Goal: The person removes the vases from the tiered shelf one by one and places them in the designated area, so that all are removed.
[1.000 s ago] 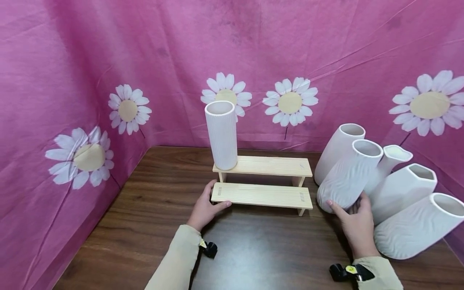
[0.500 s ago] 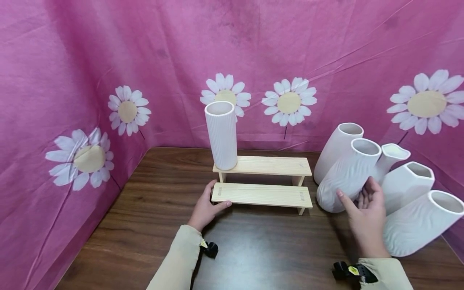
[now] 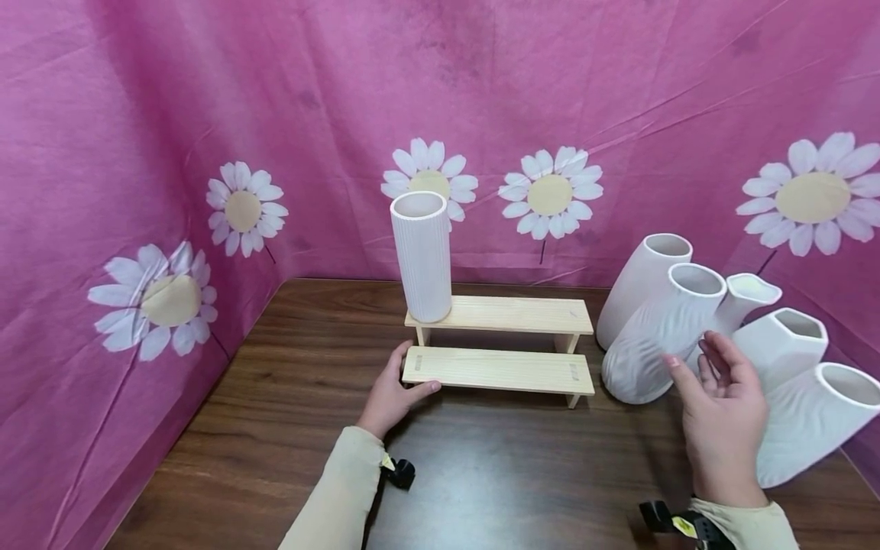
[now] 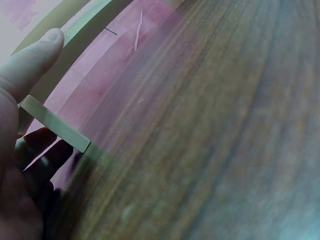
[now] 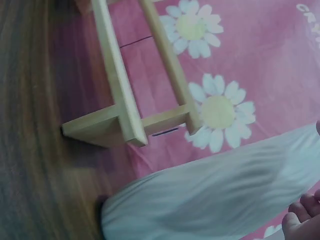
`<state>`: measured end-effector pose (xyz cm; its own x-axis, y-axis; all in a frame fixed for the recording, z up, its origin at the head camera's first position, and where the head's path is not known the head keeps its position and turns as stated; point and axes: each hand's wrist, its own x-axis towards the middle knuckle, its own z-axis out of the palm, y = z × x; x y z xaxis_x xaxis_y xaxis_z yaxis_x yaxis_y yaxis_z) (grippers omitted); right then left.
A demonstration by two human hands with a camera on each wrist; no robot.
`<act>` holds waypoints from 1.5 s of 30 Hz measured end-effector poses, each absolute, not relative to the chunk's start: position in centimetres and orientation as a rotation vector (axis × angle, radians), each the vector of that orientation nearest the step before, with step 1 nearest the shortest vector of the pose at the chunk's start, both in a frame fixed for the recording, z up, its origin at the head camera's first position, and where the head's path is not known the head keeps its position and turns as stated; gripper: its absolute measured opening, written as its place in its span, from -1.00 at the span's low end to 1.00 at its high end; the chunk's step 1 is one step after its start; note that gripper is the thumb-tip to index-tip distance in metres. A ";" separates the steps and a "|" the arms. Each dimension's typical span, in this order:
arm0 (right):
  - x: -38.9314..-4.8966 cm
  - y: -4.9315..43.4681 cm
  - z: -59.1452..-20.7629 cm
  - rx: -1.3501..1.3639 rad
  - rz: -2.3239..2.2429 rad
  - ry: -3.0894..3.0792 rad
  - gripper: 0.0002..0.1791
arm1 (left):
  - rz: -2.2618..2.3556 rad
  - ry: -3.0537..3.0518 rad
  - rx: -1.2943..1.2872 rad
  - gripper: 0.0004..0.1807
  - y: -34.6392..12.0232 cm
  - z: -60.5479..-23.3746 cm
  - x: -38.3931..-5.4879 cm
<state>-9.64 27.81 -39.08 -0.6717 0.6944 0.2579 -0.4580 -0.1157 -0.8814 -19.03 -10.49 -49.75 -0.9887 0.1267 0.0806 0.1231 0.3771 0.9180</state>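
Note:
My left hand (image 3: 392, 397) grips the left end of the two-step wooden stand (image 3: 498, 369), thumb at the front edge. In the left wrist view the fingers (image 4: 47, 162) sit beside the stand's leg (image 4: 57, 125). A ribbed white cylinder vase (image 3: 422, 263) stands upright on the left of the upper step. My right hand (image 3: 725, 416), fingers loosely curled and holding nothing, is in front of a wavy-textured white vase (image 3: 639, 359). It partly hides that vase and its neighbours. The right wrist view shows this vase (image 5: 210, 185) beside the stand (image 5: 117, 75).
Behind the wavy vase stands a plain white vase (image 3: 632, 298). To its right are a narrow flared-neck vase (image 3: 739, 305), a faceted vase (image 3: 777, 347) and another wavy vase (image 3: 804, 420). A pink daisy-print cloth (image 3: 481, 92) hangs behind the brown wooden table (image 3: 481, 473).
My right hand has let go of the wavy vase and drawn back to the right, a little higher. My left hand and the stand have stayed where they were.

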 end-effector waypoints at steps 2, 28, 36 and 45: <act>-9.4 27.6 -38.8 -0.234 1.886 -1.317 -0.37 | 1.736 2.601 0.239 0.09 -10.5 -49.7 -19.0; -11.7 22.6 -37.6 -0.073 1.968 -1.611 -0.51 | 1.744 2.594 0.244 0.09 -10.5 -49.7 -19.0; -13.0 21.2 -38.1 -0.068 1.940 -1.763 -0.54 | 1.737 2.600 0.237 0.09 -10.6 -49.6 -19.0; -14.1 19.7 -38.7 0.034 1.940 -1.890 -0.52 | 1.727 2.600 0.225 0.11 -10.5 -49.7 -19.1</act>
<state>-14.11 19.70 -38.65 -0.9075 0.2834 0.3100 -0.3172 0.0213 -0.9481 -19.09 -10.52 -49.75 -0.9896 0.1262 0.0694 0.1129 0.3806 0.9178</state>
